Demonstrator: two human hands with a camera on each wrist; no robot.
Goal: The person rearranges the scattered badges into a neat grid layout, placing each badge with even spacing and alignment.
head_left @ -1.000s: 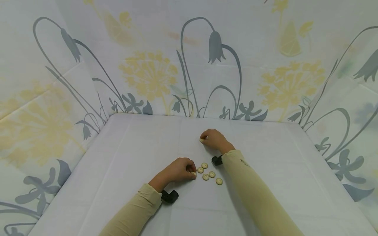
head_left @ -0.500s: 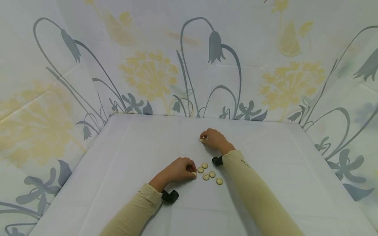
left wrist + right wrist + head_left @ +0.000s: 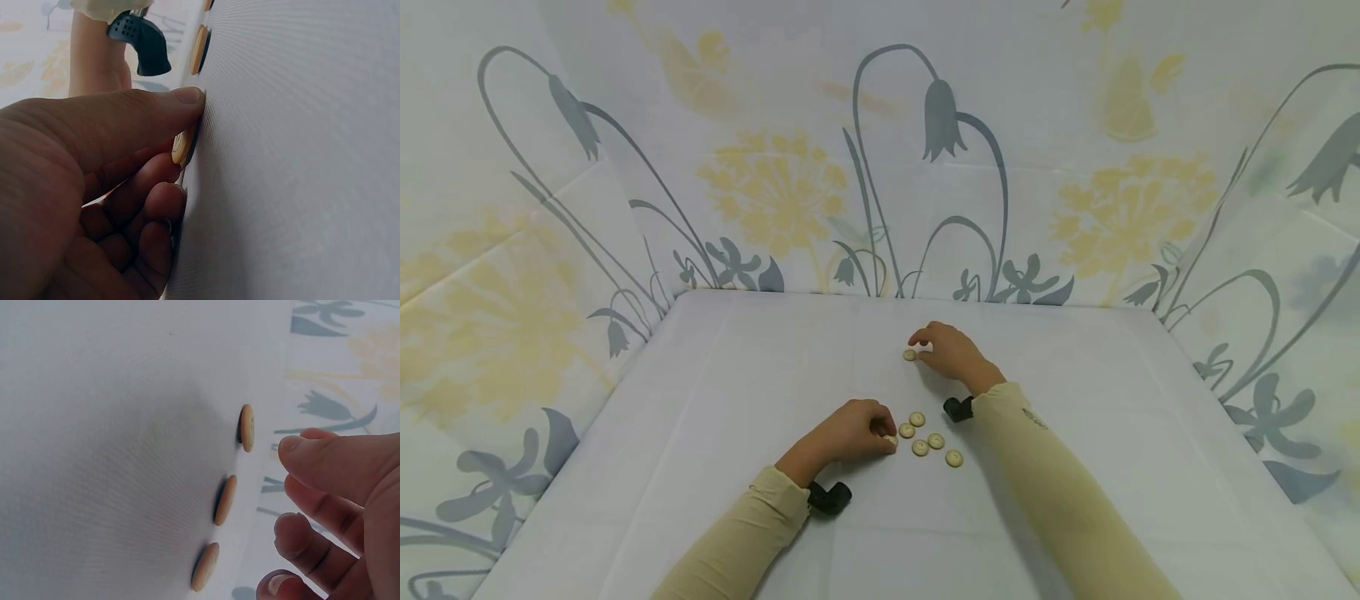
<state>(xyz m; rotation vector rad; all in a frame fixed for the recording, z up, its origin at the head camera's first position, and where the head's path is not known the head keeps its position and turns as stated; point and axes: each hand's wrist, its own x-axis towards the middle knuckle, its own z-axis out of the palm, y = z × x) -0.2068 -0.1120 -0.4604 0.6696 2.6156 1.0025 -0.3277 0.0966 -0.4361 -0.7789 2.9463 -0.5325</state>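
My left hand (image 3: 853, 433) pinches a cream-coloured button (image 3: 181, 145) between thumb and finger, low against the white cloth. The button is partly covered by the thumb in the left wrist view. Farther back, my right hand (image 3: 953, 352) has its thumb and index finger spread apart. Just left of its fingertips a single round button (image 3: 910, 355) lies flat on the cloth. In the right wrist view the fingers are loosely bent and hold nothing, beside three buttons (image 3: 225, 500) in a row. Several more buttons (image 3: 936, 441) lie scattered to the right of the left hand.
A white cloth (image 3: 760, 367) covers the table. Floral-patterned fabric (image 3: 790, 192) rises behind it and at both sides. Dark wrist cameras are worn at the left wrist (image 3: 830, 498) and the right wrist (image 3: 958, 408).
The right hand's fingers have parted from the far button, which stays on the cloth, and the hand has drawn slightly right. The left hand keeps its pinch in place. The head view has shifted a little.
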